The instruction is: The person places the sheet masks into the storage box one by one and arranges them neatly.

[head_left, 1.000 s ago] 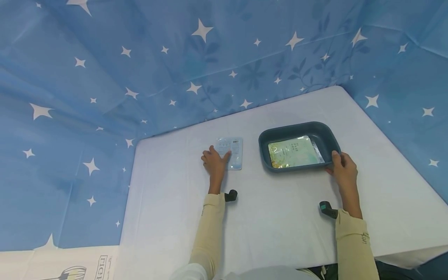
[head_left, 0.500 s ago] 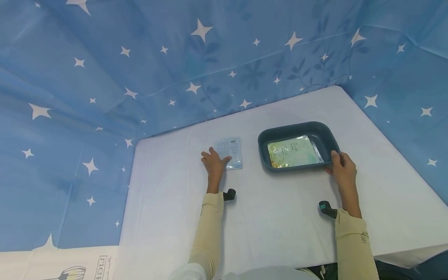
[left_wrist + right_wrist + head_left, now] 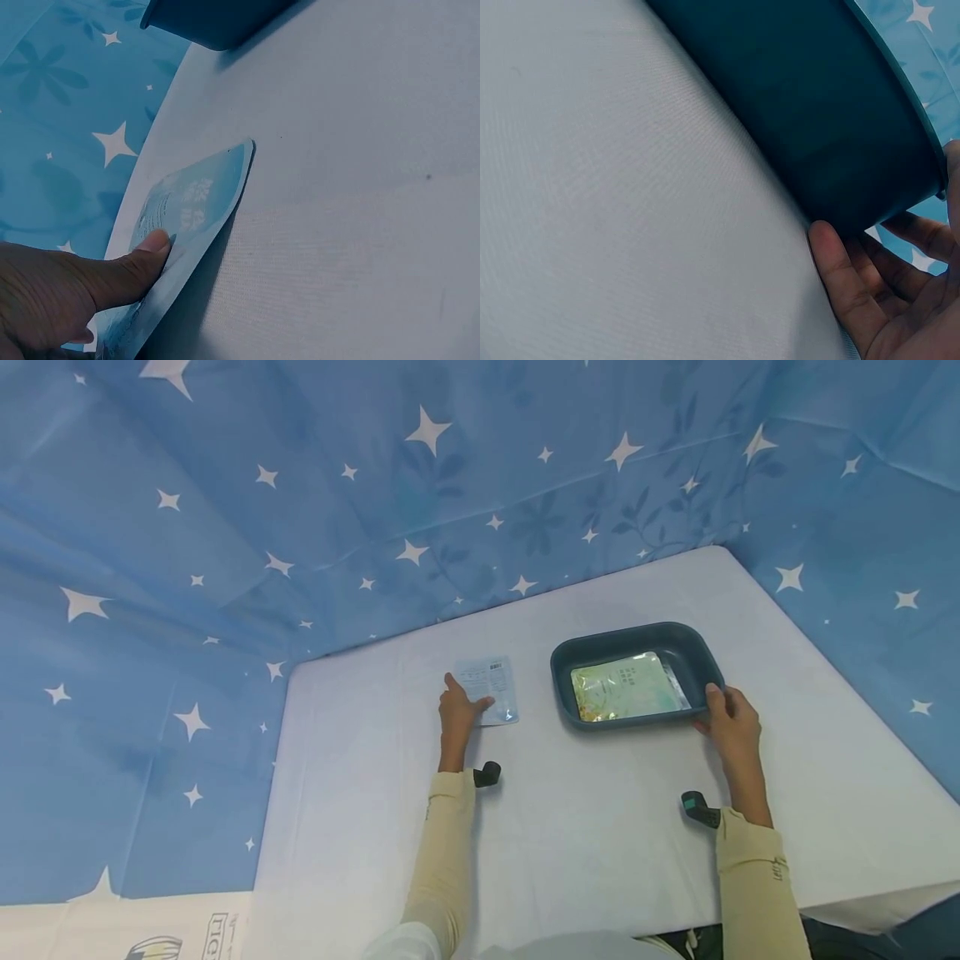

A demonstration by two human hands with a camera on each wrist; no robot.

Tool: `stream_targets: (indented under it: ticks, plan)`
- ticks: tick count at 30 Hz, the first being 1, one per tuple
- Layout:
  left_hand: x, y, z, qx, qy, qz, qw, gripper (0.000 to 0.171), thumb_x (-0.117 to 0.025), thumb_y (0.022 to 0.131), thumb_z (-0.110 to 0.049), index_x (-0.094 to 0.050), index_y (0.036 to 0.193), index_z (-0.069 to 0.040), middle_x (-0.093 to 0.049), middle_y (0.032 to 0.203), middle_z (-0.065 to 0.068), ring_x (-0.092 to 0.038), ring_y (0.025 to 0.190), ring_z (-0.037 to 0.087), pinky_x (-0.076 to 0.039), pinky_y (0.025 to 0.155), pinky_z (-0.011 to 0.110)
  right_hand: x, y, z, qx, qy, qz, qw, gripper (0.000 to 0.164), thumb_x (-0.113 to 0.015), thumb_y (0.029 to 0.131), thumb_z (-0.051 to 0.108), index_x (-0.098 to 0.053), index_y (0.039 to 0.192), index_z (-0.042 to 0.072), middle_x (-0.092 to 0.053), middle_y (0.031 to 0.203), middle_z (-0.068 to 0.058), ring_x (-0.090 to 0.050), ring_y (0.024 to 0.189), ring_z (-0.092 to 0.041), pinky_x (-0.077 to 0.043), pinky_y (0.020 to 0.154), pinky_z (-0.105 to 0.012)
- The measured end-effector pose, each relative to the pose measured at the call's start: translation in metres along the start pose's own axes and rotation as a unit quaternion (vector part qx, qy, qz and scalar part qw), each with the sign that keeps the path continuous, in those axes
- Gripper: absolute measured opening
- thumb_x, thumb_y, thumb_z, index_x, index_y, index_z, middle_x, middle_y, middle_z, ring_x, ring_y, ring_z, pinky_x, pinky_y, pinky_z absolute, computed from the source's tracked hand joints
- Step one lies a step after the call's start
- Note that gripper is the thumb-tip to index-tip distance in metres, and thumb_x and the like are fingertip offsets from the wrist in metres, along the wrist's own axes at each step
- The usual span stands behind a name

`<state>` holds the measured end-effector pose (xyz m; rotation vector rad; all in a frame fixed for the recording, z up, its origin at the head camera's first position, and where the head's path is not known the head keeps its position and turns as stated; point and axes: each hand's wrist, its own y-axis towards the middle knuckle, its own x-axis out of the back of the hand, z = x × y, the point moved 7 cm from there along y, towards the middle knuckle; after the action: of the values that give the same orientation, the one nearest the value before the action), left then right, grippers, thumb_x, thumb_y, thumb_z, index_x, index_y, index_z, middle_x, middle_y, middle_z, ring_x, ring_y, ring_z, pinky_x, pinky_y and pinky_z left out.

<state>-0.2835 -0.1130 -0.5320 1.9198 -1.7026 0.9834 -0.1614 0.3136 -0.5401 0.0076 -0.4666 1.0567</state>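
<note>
My left hand (image 3: 456, 714) grips the left edge of a flat light-blue sachet (image 3: 497, 681). In the left wrist view, the thumb lies across the printed face of the sachet (image 3: 199, 199), which is tilted with its near edge off the white cloth and a shadow under it. My right hand (image 3: 735, 722) holds the near right corner of a dark teal rectangular tub (image 3: 688, 652), thumb at the rim. The right wrist view shows its fingers (image 3: 844, 274) at the bottom corner. Inside the tub lies a green-and-yellow sachet (image 3: 626, 685) over a silvery one (image 3: 677, 683).
A white cloth (image 3: 585, 827) covers the table. Blue star-patterned curtains (image 3: 337, 518) hang along the back and both sides. At the lower left is a cream printed surface (image 3: 187, 935). A small black camera sits on each wrist.
The left fingers have drawn together at the light-blue sachet's left edge, and the sachet has shifted slightly left and tilted. The right hand and tub stay nearly the same.
</note>
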Motion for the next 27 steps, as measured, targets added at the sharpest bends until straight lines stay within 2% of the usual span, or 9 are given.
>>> stream_targets:
  ticks: [6,11,13,21,27]
  plan:
    - [0.001,0.002,0.006,0.019,-0.015,0.022,0.9995,0.101,-0.074,0.072,-0.032,-0.008,0.143,-0.004,-0.047,0.125,0.022,-0.048,0.113,0.034,-0.037,0.095,0.046,-0.001,0.001,-0.001,0.001,-0.002,0.001,1.000,0.072,-0.030,0.089,0.059,-0.034,0.136,0.005,-0.039,0.130,-0.021,-0.045,0.115,-0.032,-0.050,0.064,-0.015]
    - [0.006,0.007,0.011,0.018,-0.058,0.022,0.9979,0.096,-0.074,0.072,-0.029,-0.014,0.142,-0.005,-0.040,0.133,0.021,-0.041,0.120,0.034,-0.034,0.099,0.045,0.000,0.000,0.000,-0.001,-0.004,-0.011,1.000,0.072,-0.030,0.087,0.061,-0.037,0.134,0.006,-0.042,0.127,-0.019,-0.047,0.112,-0.028,-0.050,0.061,-0.016]
    - [0.007,0.009,0.013,0.021,-0.076,0.025,0.9966,0.091,-0.074,0.073,-0.028,-0.018,0.141,-0.005,-0.041,0.133,0.019,-0.042,0.120,0.033,-0.034,0.098,0.043,0.000,-0.001,0.001,-0.001,-0.001,-0.010,1.000,0.073,-0.030,0.087,0.061,-0.037,0.134,0.006,-0.042,0.127,-0.018,-0.046,0.113,-0.029,-0.050,0.065,-0.015]
    - [0.011,0.013,0.022,0.032,-0.126,0.046,0.9904,0.057,-0.072,0.074,-0.026,-0.049,0.121,-0.004,-0.060,0.107,0.010,-0.056,0.099,0.025,-0.042,0.089,0.039,-0.001,0.000,0.000,-0.005,-0.001,0.003,1.000,0.071,-0.029,0.089,0.057,-0.033,0.137,0.005,-0.040,0.131,-0.019,-0.044,0.117,-0.033,-0.049,0.068,-0.015]
    - [0.014,0.013,0.025,0.032,-0.142,0.040,0.9886,0.049,-0.071,0.074,-0.026,-0.055,0.115,-0.004,-0.063,0.101,0.009,-0.058,0.095,0.024,-0.043,0.088,0.039,-0.001,0.001,0.000,-0.003,-0.002,0.002,1.000,0.073,-0.029,0.088,0.059,-0.033,0.137,0.005,-0.039,0.131,-0.021,-0.043,0.118,-0.034,-0.050,0.064,-0.015]
